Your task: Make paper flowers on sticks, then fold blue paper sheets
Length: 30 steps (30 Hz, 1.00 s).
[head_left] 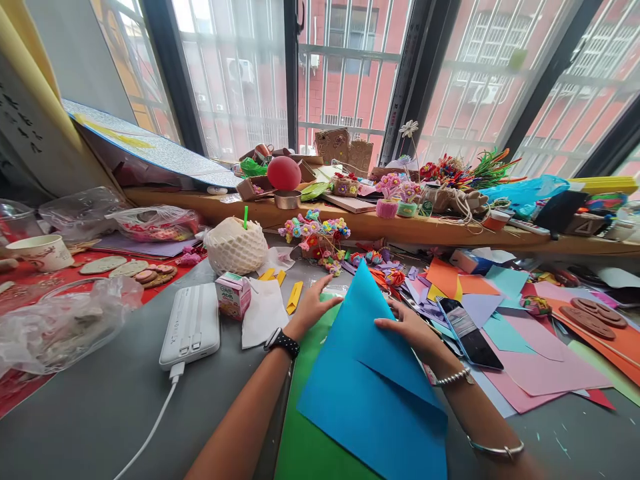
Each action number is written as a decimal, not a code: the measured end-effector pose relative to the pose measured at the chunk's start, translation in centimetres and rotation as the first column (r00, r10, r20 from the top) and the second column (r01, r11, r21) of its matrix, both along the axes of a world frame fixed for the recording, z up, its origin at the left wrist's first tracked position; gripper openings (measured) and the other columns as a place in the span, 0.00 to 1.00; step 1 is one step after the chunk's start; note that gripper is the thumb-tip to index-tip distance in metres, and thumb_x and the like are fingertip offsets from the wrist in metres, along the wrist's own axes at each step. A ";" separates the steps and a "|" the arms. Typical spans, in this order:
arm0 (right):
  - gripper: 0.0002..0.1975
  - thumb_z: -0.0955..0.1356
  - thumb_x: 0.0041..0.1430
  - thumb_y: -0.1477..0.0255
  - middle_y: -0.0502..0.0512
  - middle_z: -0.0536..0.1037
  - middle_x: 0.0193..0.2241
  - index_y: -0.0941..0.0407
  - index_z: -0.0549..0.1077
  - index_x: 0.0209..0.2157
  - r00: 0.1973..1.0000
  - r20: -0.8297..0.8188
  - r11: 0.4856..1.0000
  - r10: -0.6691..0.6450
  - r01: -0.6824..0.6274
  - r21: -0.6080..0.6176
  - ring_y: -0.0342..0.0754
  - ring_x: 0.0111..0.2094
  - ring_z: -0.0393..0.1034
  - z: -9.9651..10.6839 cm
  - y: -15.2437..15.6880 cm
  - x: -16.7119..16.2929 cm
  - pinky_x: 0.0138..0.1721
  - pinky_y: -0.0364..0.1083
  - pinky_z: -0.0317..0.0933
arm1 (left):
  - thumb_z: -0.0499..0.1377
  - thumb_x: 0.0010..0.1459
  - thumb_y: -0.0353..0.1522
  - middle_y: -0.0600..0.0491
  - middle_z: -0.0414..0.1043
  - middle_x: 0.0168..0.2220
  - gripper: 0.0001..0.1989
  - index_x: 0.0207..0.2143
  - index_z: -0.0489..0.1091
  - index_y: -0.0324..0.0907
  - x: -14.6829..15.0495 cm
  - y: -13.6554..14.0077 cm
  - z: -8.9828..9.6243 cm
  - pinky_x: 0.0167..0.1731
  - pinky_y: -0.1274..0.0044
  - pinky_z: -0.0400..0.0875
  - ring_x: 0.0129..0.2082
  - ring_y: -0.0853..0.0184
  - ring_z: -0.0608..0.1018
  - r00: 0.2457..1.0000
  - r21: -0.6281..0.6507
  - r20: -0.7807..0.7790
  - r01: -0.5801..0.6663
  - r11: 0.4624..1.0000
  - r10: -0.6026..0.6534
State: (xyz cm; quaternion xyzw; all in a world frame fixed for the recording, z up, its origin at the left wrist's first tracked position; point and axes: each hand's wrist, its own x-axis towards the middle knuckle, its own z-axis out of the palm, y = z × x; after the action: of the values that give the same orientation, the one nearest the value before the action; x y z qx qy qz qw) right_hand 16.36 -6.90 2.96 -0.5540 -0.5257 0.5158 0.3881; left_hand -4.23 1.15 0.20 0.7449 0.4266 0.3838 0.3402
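A sheet of blue paper (pixel 345 380), with one corner folded over into a pointed flap, lies over a green board or sheet (pixel 315 447) in front of me. My right hand (pixel 413 330) grips the paper's right edge, thumb on top and the other fingers partly hidden behind it. On the other side, my left hand (pixel 315 308) has its fingers apart, with the thumb pointing at the paper's left edge; whether it touches is unclear. A watch is on my left wrist, bracelets on my right arm.
Left of my arm are a white power bank (pixel 193 323) with a cable, a small pink carton (pixel 233 295) and a white tissue (pixel 264 313). A phone (pixel 469 333) lies among coloured paper pieces (pixel 545 347) on the right. Craft flowers (pixel 317 230) stand before the wooden sill (pixel 350 222).
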 end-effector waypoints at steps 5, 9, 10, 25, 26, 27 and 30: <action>0.29 0.70 0.42 0.67 0.59 0.71 0.44 0.56 0.60 0.47 0.957 -0.285 0.998 -0.052 0.039 -0.051 0.54 0.43 0.67 0.9 -1.6 0.6 0.41 0.51 0.65 | 0.53 0.50 0.43 0.46 0.69 0.42 0.22 0.42 0.66 0.37 0.4 -1.0 1.8 0.41 0.73 0.66 0.42 0.63 0.71 0.985 -0.122 0.142 0.116 0.986 -0.098; 0.31 0.70 0.43 0.66 0.59 0.68 0.47 0.55 0.58 0.50 0.952 -0.290 0.995 -0.095 0.086 -0.043 0.54 0.43 0.67 1.2 -2.1 0.4 0.40 0.50 0.66 | 0.56 0.45 0.45 0.54 0.68 0.25 0.20 0.31 0.69 0.36 1.0 -2.2 3.3 0.24 0.80 0.63 0.26 0.71 0.69 0.966 -0.248 0.112 0.255 0.935 -0.234; 0.31 0.69 0.44 0.65 0.58 0.68 0.48 0.55 0.58 0.50 0.954 -0.283 0.995 -0.101 0.096 -0.033 0.54 0.43 0.67 1.2 -2.2 0.3 0.40 0.50 0.66 | 0.58 0.43 0.45 0.57 0.64 0.21 0.19 0.26 0.68 0.36 1.1 -2.4 3.7 0.22 0.82 0.59 0.22 0.73 0.66 0.963 -0.253 0.079 0.268 0.930 -0.256; 0.21 0.68 0.46 0.62 0.58 0.76 0.36 0.58 0.68 0.41 0.931 -0.339 0.990 -0.135 0.139 -0.012 0.53 0.36 0.71 6.3 -2.4 0.0 0.36 0.49 0.68 | 0.59 0.42 0.40 0.61 0.54 0.16 0.15 0.17 0.65 0.36 0.8 -5.1 9.8 0.18 0.83 0.48 0.18 0.77 0.57 0.909 -0.289 -0.001 0.399 0.870 -0.417; 0.20 0.69 0.45 0.63 0.57 0.76 0.34 0.58 0.68 0.40 0.930 -0.342 0.989 -0.136 0.145 0.000 0.52 0.34 0.72 6.8 -2.5 0.0 0.35 0.48 0.68 | 0.59 0.43 0.39 0.60 0.56 0.16 0.14 0.18 0.66 0.36 0.8 -5.5 10.3 0.18 0.83 0.49 0.19 0.76 0.58 0.908 -0.285 -0.007 0.399 0.872 -0.418; 0.19 0.70 0.44 0.64 0.56 0.77 0.33 0.58 0.69 0.38 0.928 -0.347 0.988 -0.137 0.153 0.018 0.52 0.33 0.72 7.1 -2.7 0.1 0.34 0.48 0.68 | 0.59 0.44 0.39 0.60 0.58 0.17 0.14 0.20 0.68 0.36 0.7 -5.8 10.8 0.18 0.83 0.51 0.19 0.76 0.59 0.909 -0.285 -0.009 0.397 0.872 -0.417; 0.19 0.71 0.42 0.65 0.54 0.77 0.30 0.58 0.70 0.37 0.918 -0.369 0.982 -0.145 0.180 0.061 0.50 0.30 0.73 7.9 -3.5 0.0 0.32 0.47 0.68 | 0.58 0.45 0.39 0.58 0.62 0.20 0.13 0.24 0.70 0.36 0.3 -6.6 12.0 0.19 0.83 0.54 0.20 0.75 0.62 0.909 -0.286 -0.020 0.394 0.874 -0.417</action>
State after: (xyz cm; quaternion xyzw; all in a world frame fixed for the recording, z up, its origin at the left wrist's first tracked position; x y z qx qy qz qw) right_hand 16.39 -10.38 10.83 -0.4721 -0.4209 0.5499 0.5456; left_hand -3.90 -5.41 12.17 0.7780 0.3236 0.2105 0.4957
